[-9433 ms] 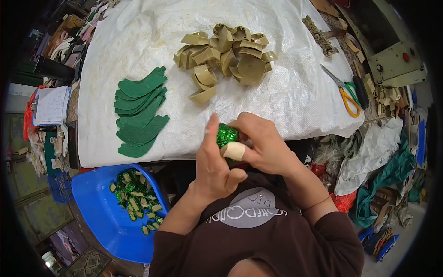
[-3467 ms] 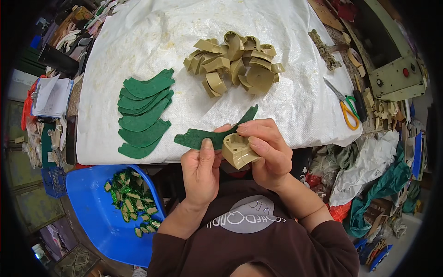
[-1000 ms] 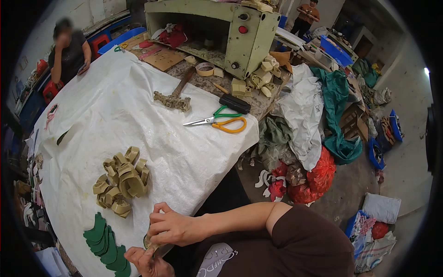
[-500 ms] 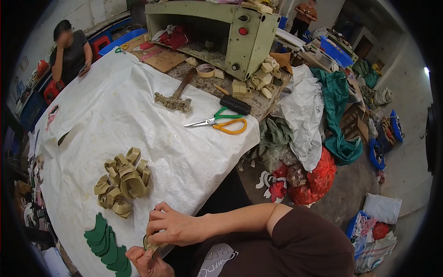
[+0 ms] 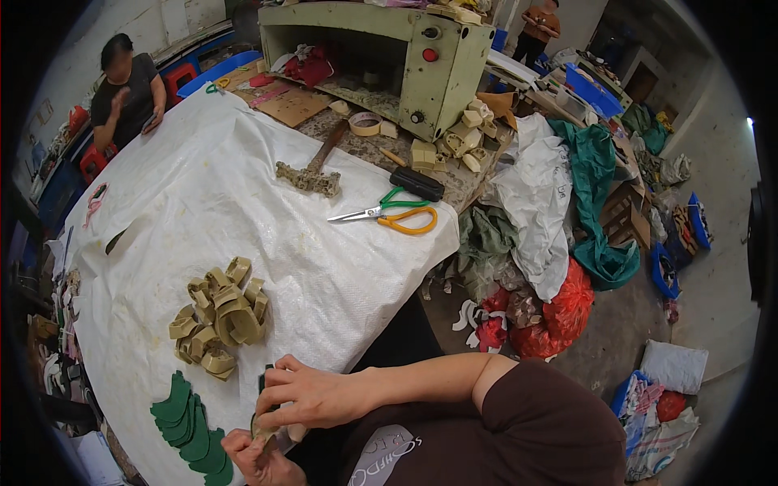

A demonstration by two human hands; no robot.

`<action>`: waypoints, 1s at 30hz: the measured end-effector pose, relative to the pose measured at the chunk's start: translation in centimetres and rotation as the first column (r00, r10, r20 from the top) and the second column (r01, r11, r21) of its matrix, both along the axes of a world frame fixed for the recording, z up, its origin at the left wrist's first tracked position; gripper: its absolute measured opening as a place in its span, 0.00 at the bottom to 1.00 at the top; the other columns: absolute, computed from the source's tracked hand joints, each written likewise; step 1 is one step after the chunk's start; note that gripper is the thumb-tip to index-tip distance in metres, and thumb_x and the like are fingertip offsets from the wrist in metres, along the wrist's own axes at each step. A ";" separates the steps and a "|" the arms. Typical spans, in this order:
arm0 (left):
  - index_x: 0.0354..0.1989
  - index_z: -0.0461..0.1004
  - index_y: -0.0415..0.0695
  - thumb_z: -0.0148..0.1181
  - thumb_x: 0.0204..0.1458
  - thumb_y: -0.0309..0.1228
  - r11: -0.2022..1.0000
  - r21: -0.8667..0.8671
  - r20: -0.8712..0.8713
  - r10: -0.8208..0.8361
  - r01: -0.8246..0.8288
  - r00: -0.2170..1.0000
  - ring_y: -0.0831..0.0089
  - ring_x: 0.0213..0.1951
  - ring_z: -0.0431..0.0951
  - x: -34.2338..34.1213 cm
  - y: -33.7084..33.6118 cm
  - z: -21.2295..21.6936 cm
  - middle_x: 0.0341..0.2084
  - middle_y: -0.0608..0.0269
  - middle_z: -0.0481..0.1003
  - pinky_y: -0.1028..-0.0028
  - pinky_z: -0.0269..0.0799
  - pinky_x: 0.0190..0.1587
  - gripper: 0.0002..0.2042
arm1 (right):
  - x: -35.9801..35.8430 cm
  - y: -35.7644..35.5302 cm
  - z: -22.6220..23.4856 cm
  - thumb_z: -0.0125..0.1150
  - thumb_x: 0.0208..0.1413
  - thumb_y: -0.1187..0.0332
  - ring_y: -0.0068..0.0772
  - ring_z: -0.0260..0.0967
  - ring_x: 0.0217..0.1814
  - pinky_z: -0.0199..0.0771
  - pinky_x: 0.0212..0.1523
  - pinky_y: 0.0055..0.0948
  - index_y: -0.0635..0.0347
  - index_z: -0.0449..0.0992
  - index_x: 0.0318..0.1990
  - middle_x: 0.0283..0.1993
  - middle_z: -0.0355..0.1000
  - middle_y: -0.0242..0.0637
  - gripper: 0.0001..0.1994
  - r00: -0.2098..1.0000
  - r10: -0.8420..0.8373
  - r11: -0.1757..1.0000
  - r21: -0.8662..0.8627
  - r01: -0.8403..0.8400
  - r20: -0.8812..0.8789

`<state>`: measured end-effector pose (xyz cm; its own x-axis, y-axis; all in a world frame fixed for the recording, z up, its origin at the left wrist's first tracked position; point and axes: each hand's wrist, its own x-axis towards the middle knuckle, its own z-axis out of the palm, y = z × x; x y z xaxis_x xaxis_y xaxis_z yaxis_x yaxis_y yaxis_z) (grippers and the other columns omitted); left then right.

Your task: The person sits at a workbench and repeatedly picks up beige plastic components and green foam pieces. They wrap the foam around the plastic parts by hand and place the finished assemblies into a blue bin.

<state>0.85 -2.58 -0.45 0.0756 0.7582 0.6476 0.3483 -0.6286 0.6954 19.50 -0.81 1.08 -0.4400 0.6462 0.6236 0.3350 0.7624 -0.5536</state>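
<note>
Low in the picture, my right hand [image 5: 301, 395] is bent over my left hand [image 5: 258, 459]. The fingers of both are closed close together on a small dark green cut piece [image 5: 263, 379], mostly hidden by them. A pale beige bit shows under my right hand, too covered to name. Left of the hands, several flat, curved dark green cut pieces [image 5: 193, 433] overlap in a fanned row on the white woven sheet [image 5: 324, 275]. Beyond them lies a heap of hollow beige moulded pieces [image 5: 227, 312].
Scissors [image 5: 381, 214] with green and orange handles lie beside a black-handled tool [image 5: 417, 184]. A crusted hammer [image 5: 312, 174] and tape roll [image 5: 365, 124] sit farther back, before a pale green machine [image 5: 446, 77]. Red bags [image 5: 559, 312] stand right. A person [image 5: 128, 93] sits far left.
The green edge now sticks up beyond my right fingers, and a pale beige bit shows beneath them. My hands stay close together. The seated person's hand has dropped from the head.
</note>
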 end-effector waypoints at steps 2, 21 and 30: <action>0.35 0.72 0.40 0.64 0.48 0.20 0.999 -0.003 0.050 0.037 -0.037 0.998 0.68 0.30 0.68 -0.4 0.1 -0.8 0.32 0.58 0.70 0.72 0.65 0.33 0.08 | 0.3 0.0 0.4 0.61 0.44 0.70 0.37 0.58 0.49 0.53 0.52 0.41 0.52 0.71 0.44 0.46 0.65 0.33 0.16 1.000 0.018 0.999 -0.034 -0.019 -0.021; 0.35 0.68 0.41 0.60 0.34 0.12 0.957 0.192 -0.020 -0.218 0.217 0.976 0.61 0.34 0.77 0.5 -0.2 0.6 0.35 0.57 0.71 0.67 0.70 0.35 0.17 | -1.2 -3.5 -1.2 0.48 0.63 0.61 0.39 0.72 0.46 0.72 0.49 0.36 0.66 0.65 0.46 0.43 0.72 0.52 0.14 0.613 -0.411 0.541 -0.722 -0.432 -0.675; 0.24 0.67 0.41 0.58 0.39 0.18 0.977 0.190 -0.345 -0.021 0.092 0.938 0.66 0.25 0.72 1.3 -0.3 2.2 0.28 0.57 0.70 0.72 0.60 0.24 0.07 | -1.0 -4.1 -0.8 0.45 0.61 0.69 0.25 0.72 0.42 0.73 0.41 0.24 0.67 0.70 0.49 0.45 0.74 0.42 0.14 0.727 -0.318 0.592 -0.727 -0.349 -0.608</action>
<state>2.12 -2.84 1.80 0.3568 0.6032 0.7134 0.5005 -0.7682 0.3992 18.52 -4.86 0.30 -0.1772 0.9842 -0.0028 -0.3499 -0.0657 -0.9345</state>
